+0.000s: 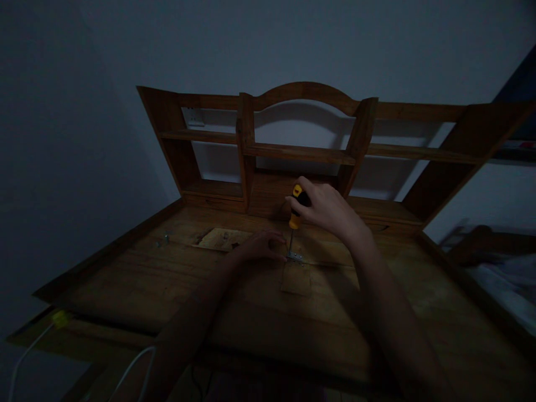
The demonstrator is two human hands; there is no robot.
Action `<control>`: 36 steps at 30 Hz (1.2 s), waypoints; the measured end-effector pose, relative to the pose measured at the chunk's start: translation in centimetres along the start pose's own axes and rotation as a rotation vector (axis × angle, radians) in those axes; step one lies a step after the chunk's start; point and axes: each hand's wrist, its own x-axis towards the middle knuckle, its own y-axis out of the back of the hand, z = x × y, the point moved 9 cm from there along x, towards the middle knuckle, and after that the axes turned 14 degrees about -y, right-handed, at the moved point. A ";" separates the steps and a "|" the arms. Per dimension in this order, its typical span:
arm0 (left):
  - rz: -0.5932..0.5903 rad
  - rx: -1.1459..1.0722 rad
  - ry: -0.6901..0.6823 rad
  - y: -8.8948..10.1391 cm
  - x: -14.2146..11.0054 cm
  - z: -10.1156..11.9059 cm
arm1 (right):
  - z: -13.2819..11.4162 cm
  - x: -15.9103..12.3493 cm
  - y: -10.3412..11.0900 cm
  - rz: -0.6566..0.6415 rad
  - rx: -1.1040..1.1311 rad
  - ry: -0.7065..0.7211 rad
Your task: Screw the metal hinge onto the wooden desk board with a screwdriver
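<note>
My right hand [324, 205] is closed round the yellow and black handle of a screwdriver [295, 221], held nearly upright. Its shaft points down at a small metal piece [295, 257], which looks like a hinge or bracket. That piece lies at the far edge of a small square wooden board [296, 279] on the desktop. My left hand [264, 245] is curled just left of the screwdriver tip, thumb and finger bent toward the metal piece. Whatever lies between those fingertips is too dark and small to make out.
Behind my hands rises a wooden shelf unit [299, 152] on the desk [251, 312]. A flat marked wooden piece [224, 239] lies to the left, with small metal parts [166, 238] farther left. A white cable [31, 349] hangs at the front left edge.
</note>
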 end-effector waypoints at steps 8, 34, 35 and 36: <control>0.001 -0.031 0.018 -0.3 0.0 -0.6 | -0.6 -0.1 -0.1 -0.044 0.149 0.104; 0.007 -0.054 -0.016 -0.2 0.1 -0.1 | -0.1 0.0 -0.1 0.011 0.096 0.062; 0.007 -0.055 -0.021 -0.2 0.0 -0.1 | 0.0 0.1 -0.1 0.021 0.054 0.037; 0.006 -0.053 -0.020 -0.2 0.0 0.0 | 0.1 0.1 -0.1 0.031 0.010 0.012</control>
